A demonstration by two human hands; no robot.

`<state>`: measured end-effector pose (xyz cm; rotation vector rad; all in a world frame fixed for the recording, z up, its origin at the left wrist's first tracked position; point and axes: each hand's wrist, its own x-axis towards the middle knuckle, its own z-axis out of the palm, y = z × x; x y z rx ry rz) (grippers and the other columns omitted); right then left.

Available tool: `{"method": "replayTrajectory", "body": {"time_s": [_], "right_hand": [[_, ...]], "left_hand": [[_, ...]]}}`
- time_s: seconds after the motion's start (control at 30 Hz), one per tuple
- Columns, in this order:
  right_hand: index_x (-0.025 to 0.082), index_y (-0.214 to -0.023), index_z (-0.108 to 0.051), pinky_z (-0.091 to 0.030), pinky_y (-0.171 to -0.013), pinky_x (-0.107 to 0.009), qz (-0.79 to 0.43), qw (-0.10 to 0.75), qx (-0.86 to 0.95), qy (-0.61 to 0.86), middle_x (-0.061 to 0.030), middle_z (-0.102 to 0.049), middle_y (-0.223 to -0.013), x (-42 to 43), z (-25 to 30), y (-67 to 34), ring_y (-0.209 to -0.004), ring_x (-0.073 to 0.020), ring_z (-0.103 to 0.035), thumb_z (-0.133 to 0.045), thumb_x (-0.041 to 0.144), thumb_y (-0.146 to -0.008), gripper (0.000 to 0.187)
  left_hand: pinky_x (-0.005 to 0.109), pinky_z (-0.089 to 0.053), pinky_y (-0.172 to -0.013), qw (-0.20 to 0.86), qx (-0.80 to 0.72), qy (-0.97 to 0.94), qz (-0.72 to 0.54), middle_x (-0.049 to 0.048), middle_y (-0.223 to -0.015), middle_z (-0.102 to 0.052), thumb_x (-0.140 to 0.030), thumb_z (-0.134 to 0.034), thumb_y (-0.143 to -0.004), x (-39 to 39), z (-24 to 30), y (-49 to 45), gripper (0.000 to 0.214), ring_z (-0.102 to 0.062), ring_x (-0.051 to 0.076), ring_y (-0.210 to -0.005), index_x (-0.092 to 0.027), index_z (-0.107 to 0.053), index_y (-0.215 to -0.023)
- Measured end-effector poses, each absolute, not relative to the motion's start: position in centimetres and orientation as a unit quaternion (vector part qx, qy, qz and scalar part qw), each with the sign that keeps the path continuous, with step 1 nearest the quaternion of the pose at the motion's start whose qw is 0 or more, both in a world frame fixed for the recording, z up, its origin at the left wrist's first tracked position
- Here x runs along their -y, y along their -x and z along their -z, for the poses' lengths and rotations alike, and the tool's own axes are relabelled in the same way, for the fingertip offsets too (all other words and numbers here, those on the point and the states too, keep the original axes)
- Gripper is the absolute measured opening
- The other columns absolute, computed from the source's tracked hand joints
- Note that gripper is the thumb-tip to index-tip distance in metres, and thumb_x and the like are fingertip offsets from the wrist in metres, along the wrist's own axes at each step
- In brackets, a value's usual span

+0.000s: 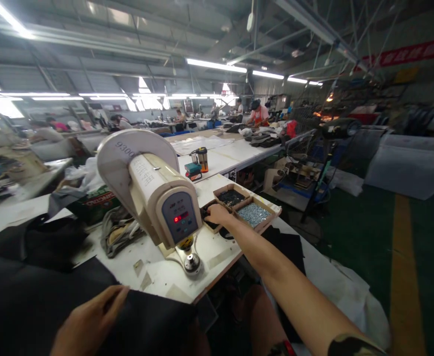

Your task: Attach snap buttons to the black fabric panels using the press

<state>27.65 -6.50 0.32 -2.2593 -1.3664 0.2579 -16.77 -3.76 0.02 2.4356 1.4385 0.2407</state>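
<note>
My left hand [91, 316] is closed on a sheet of black fabric [153, 311], with thumb and fingers together near its edge. Stretched forward, my right hand [217, 214] dips into the left compartment of a divided parts tray [276, 210]. Its fingers are curled down and their tips are hidden, so what they hold cannot be made out. Dark small parts [232, 197] fill the back compartment, and silvery small metal parts [254, 213] the right one. Between my hands stands a cream press machine [157, 198] with a red lit display, above a round metal die [192, 263].
Behind the machine, a teal and black device [193, 171] and a dark yellow-trimmed container [202, 159] stand on the long white table [224, 163]. Bundled grey fabric [122, 230] lies left of the machine. A person in a red apron [258, 116] works farther back.
</note>
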Motion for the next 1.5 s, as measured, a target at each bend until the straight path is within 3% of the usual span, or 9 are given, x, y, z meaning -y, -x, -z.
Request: {"method": "replayTrajectory", "body": {"time_s": [0.1, 0.27, 0.43, 0.57, 0.73, 0.97, 1.2, 1.4, 1.5], "right_hand": [[0.014, -0.097, -0.081, -0.051, -0.090, -0.028, -0.099, 0.210, 0.487, 0.842, -0.0176, -0.079, -0.106, 6.0, 0.7, -27.0, -0.104, -0.0265, -0.073, -0.078, 0.025, -0.080, 0.021], [0.008, -0.100, -0.081, -0.049, -0.091, -0.029, -0.089, 0.204, 0.485, 0.846, -0.0249, -0.077, -0.108, 6.1, 1.5, -27.2, -0.106, -0.0273, -0.072, -0.067, 0.020, -0.087, 0.023], [0.012, -0.105, -0.080, -0.050, -0.087, -0.027, -0.040, 0.272, 0.497, 0.823, -0.0179, -0.078, -0.111, 8.3, 0.6, -27.0, -0.104, -0.0246, -0.072, -0.053, 0.030, -0.097, 0.033], [0.011, -0.101, -0.078, -0.052, -0.074, -0.023, -0.049, 0.325, 0.532, 0.780, -0.0115, -0.080, -0.092, 11.4, 1.0, -24.2, -0.085, -0.0203, -0.073, -0.042, 0.035, -0.101, 0.044], [0.015, -0.108, -0.077, -0.056, -0.073, -0.027, -0.219, 0.477, 0.560, 0.641, -0.0074, -0.078, -0.086, 15.5, 3.4, -19.6, -0.075, -0.0192, -0.072, -0.060, 0.046, -0.095, 0.038], [0.019, -0.101, -0.078, -0.053, -0.088, -0.032, -0.181, 0.482, 0.587, 0.625, -0.0088, -0.077, -0.102, 16.7, 3.7, -16.1, -0.093, -0.0229, -0.069, -0.066, 0.043, -0.092, 0.028], [0.015, -0.092, -0.076, -0.054, -0.070, -0.029, -0.310, 0.584, 0.427, 0.617, -0.0045, -0.076, -0.082, 16.2, 4.3, -13.7, -0.077, -0.0202, -0.068, -0.081, 0.047, -0.077, 0.035], [0.015, -0.094, -0.070, -0.055, -0.064, -0.024, -0.405, 0.667, 0.276, 0.561, -0.0022, -0.075, -0.082, 15.6, 3.7, -12.7, -0.069, -0.0142, -0.067, -0.095, 0.036, -0.057, 0.049], [0.017, -0.096, -0.068, -0.055, -0.060, -0.019, -0.493, 0.690, 0.201, 0.490, 0.0012, -0.073, -0.081, 15.8, 2.9, -12.4, -0.065, -0.0098, -0.066, -0.096, 0.029, -0.056, 0.051]], "left_hand": [[0.028, -0.055, -0.080, 0.211, -0.477, -0.848, -0.094, -0.0023, -0.100, -0.080, -0.054, -0.046, -0.096, 4.9, 3.0, 15.6, 0.036, -0.076, 0.023, -0.094, -0.033, -0.074, -0.103], [0.028, -0.047, -0.076, 0.161, -0.499, -0.845, -0.104, 0.0003, -0.096, -0.078, -0.050, -0.043, -0.099, 6.9, 4.3, 15.2, 0.034, -0.073, 0.023, -0.092, -0.030, -0.070, -0.105], [0.029, -0.046, -0.078, 0.163, -0.495, -0.845, -0.120, 0.0007, -0.098, -0.077, -0.050, -0.045, -0.099, 6.4, 4.7, 15.5, 0.033, -0.072, 0.023, -0.092, -0.029, -0.070, -0.106], [0.029, -0.043, -0.073, 0.160, -0.496, -0.844, -0.129, -0.0010, -0.100, -0.077, -0.049, -0.046, -0.099, 6.4, 5.2, 15.5, 0.030, -0.072, 0.022, -0.091, -0.031, -0.070, -0.107], [0.029, -0.041, -0.071, 0.141, -0.495, -0.847, -0.133, -0.0011, -0.100, -0.077, -0.047, -0.046, -0.099, 6.5, 5.4, 15.4, 0.029, -0.072, 0.022, -0.090, -0.031, -0.069, -0.106], [0.028, -0.041, -0.070, 0.135, -0.502, -0.844, -0.134, 0.0023, -0.103, -0.077, -0.050, -0.042, -0.100, 6.8, 5.4, 15.4, 0.036, -0.071, 0.022, -0.089, -0.028, -0.069, -0.107], [0.029, -0.040, -0.071, 0.146, -0.494, -0.844, -0.149, 0.0011, -0.099, -0.076, -0.048, -0.043, -0.100, 6.8, 5.6, 15.5, 0.033, -0.071, 0.022, -0.087, -0.028, -0.069, -0.104], [0.029, -0.042, -0.073, 0.156, -0.494, -0.840, -0.161, 0.0013, -0.099, -0.076, -0.048, -0.043, -0.099, 6.8, 5.3, 15.4, 0.035, -0.071, 0.022, -0.087, -0.028, -0.071, -0.104], [0.029, -0.042, -0.074, 0.163, -0.494, -0.841, -0.148, 0.0012, -0.102, -0.076, -0.050, -0.042, -0.099, 6.6, 5.4, 15.5, 0.036, -0.071, 0.023, -0.090, -0.029, -0.071, -0.104]]}}
